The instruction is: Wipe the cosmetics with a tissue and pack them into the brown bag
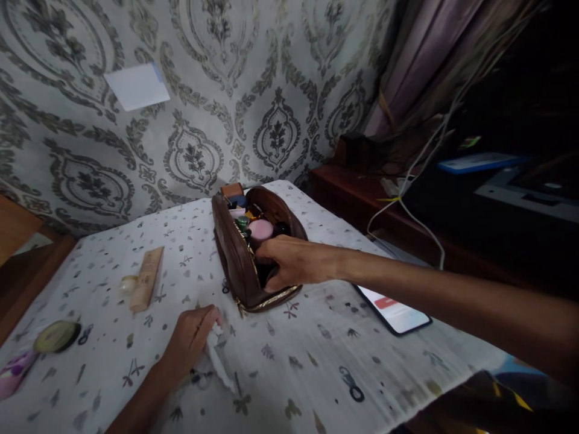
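Observation:
A brown toiletry bag (239,274) stands unzipped on the patterned cloth, packed with small items. Inside it show a round pink lid (261,229), a green cap (243,223) and several dark pieces. My right hand (296,262) reaches into its near end; thumb and fingers look apart at the opening, but the fingertips are hidden inside. Left of the bag, my left hand (192,334) is closed around a crumpled white tissue (219,361), which hangs down toward the cloth. Farther left, a beige tube (147,280) lies beside a small jar (128,283) with a pale lid.
A phone (393,310) with its screen lit lies under my right forearm. At the left edge are a round greenish container (56,336) and a pink-purple item (15,374). White cables (407,187) hang at the right, near a dark red wooden surface (335,184). Patterned wallpaper rises behind.

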Action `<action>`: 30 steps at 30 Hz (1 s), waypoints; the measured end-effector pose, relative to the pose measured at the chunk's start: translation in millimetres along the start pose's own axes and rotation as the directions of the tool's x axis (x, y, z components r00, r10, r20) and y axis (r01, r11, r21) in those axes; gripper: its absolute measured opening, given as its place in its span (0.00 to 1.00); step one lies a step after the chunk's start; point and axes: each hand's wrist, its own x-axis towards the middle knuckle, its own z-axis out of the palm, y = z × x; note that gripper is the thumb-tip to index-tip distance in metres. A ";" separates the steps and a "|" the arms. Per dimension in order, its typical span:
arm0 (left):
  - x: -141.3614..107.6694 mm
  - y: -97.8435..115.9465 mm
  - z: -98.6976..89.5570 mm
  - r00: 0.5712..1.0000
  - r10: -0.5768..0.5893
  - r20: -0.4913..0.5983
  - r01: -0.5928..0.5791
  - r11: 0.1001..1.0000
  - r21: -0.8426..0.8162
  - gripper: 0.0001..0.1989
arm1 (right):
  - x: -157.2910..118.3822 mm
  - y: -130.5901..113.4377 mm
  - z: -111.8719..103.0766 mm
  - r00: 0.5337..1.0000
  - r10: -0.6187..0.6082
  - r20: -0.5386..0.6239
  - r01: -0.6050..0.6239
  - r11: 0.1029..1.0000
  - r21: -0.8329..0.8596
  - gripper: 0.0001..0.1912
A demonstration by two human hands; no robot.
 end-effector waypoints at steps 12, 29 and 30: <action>0.2 -6.7 1.2 0.999 -0.033 0.017 0.034 0.999 -0.030 0.25 | 0.2 3.5 -0.1 1.000 -0.010 0.009 0.010 1.000 -0.029 0.10; -9.7 -1.1 -27.3 0.959 -0.240 -0.151 0.237 0.971 -0.039 0.27 | -19.4 -0.6 7.7 0.882 -0.135 -0.451 0.126 0.991 -0.050 0.06; -14.1 -4.4 -32.8 0.950 -0.247 -0.193 0.249 0.968 -0.014 0.27 | -23.8 -6.4 12.9 0.827 -0.128 -0.548 0.140 0.990 -0.020 0.06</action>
